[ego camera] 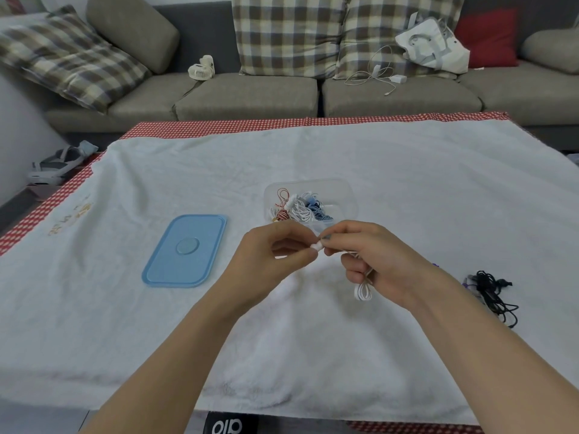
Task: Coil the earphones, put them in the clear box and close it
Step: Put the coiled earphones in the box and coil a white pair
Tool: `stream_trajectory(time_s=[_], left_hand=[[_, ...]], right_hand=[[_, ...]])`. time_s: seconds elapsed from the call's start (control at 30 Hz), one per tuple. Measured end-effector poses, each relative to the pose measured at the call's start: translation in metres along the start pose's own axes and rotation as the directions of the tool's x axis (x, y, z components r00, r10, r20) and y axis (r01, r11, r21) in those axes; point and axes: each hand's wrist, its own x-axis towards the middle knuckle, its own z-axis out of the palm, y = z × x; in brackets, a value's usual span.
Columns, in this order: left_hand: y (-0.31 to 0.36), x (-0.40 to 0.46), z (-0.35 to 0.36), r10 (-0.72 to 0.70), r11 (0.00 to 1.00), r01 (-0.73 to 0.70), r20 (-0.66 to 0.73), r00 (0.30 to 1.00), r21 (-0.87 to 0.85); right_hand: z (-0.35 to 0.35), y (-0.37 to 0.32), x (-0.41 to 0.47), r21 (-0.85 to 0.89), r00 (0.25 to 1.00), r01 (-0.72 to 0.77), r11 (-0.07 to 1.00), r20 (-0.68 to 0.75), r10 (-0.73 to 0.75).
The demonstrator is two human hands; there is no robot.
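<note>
Spreading over most of the view, a white towel [313, 339] on the bench [47, 211], red-checked cloth showing at the edges. Behind, at 12 o'clock, a grey sofa [250, 95] with plaid cushions [288, 32], a white bag [434, 45], a charger cable [376, 73] and a small white fan [202, 68]. Lying flat at 9 o'clock from the hands, well apart from the box, a blue lid [185, 250]. Just beyond the hands at 12 o'clock, the clear box [351, 195], open, holding coiled white, blue and red-striped earphones. At 3 o'clock, near the right forearm, a loose black cable tangle [492, 292] on the towel.

Meeting above the towel just in front of the box, left hand [266, 261] and right hand [382, 261]. Pinching a small white end piece of the white earphones [363, 291], left fingers [308, 250] curled narrow. Pinching at the same piece from the other side, right fingers [332, 241], lower ones curled round the bundled cord, a white loop hanging below the palm.
</note>
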Motion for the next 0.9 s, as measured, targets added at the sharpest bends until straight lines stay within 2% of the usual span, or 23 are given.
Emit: stream_trajectory(time_s=[0.23,0.47,0.53,0.57,0.63,0.67,0.77,0.9], left_hand=[[0.003,0.002,-0.003,-0.018,0.987,0.022,0.024,1.000,-0.158],[0.004,0.003,-0.008,-0.083,0.977,0.085,0.020,0.996,-0.198],[-0.006,0.007,-0.014,-0.129,0.988,0.120,-0.096,0.987,-0.094],[-0.014,0.010,-0.018,-0.143,0.989,0.149,-0.194,0.971,0.016],[-0.035,0.016,-0.029,-0.154,0.929,0.261,-0.368,0.917,0.263],[-0.045,0.017,-0.033,-0.165,0.880,0.323,-0.413,0.896,0.349],[-0.066,0.022,-0.033,-0.197,0.789,0.388,-0.402,0.894,0.477],[-0.072,0.031,-0.022,-0.187,0.760,0.382,-0.386,0.903,0.526]], right_hand=[[0.001,-0.005,-0.003,0.106,0.996,-0.041,0.994,0.080,0.032],[0.003,-0.004,-0.001,0.118,0.995,-0.060,0.991,0.083,0.050],[0.004,0.001,0.002,0.053,0.998,-0.060,0.997,0.011,0.059],[0.005,0.003,0.003,-0.022,0.998,-0.054,0.998,-0.031,0.053],[0.007,0.010,0.006,-0.238,0.996,-0.028,0.971,-0.086,0.007],[0.008,0.013,0.007,-0.341,0.995,-0.012,0.940,-0.098,-0.023],[0.010,0.020,0.013,-0.507,0.986,0.030,0.861,-0.126,-0.108],[0.014,0.022,0.017,-0.543,0.976,0.088,0.835,-0.121,-0.181]])
